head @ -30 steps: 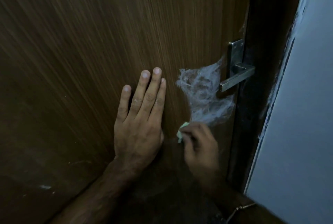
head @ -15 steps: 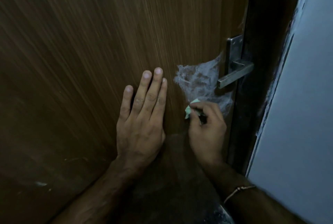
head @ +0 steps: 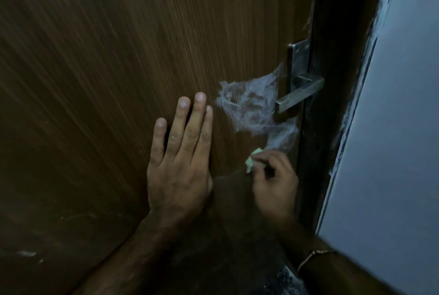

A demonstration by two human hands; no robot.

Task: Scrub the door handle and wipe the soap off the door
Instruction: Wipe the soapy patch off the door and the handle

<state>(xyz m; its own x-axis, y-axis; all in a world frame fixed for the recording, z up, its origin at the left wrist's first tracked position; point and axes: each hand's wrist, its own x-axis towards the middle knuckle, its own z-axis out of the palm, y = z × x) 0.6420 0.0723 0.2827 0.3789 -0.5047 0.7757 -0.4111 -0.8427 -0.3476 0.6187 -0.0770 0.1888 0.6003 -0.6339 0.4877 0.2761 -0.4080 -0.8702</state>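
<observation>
1. Our right hand [head: 273,183] is curled around a small pale green sponge [head: 251,161], pinching it between thumb and fingertips so that only its upper left corner shows. It presses against the door [head: 118,57] just below the soap.
2. Half a second ago this hand sat higher, right under the lever; it has now slid down and slightly right, leaving more of the lather uncovered. A second ago it was lower still, so we are moving up and down over the same spot.
3. A thin bracelet [head: 313,255] circles the right wrist near the bottom edge of the view.
4. Our left hand [head: 180,166] lies flat and released on the wood, fingers straight and close together, pointing up. It holds nothing and has kept the same place through all three moments.
5. The soap [head: 251,107] is a white, streaky patch between the left fingertips and the handle, with a tail running down toward the sponge.
6. The door handle [head: 299,97] is a metal lever on a tall narrow plate [head: 298,61], its free end reaching over the lather. Neither hand touches it.
7. Right of the handle stands the dark door frame [head: 332,80], and beyond it a pale grey wall [head: 392,152].
</observation>
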